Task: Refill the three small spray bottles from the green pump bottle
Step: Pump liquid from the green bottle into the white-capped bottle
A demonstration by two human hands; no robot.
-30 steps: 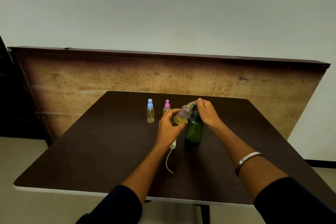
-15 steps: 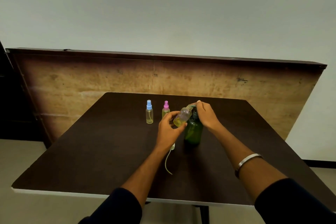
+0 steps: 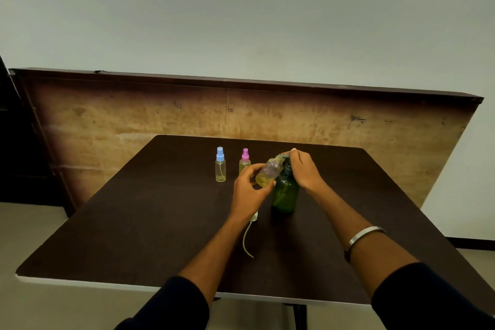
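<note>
The left hand (image 3: 247, 189) gripped the uncapped spray bottle (image 3: 268, 172), tilted with its mouth up-right under the spout. The right hand (image 3: 305, 169) pressed down on the green pump bottle (image 3: 285, 193), which stood directly beneath it on the bench (image 3: 134, 222).

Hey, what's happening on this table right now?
A person is refilling a small uncapped bottle from the green pump bottle. The left hand holds it tilted with its mouth at the spout, while the right hand rests on the pump head. Its spray cap lies on the table. The blue-capped and pink-capped bottles stand behind.
</note>
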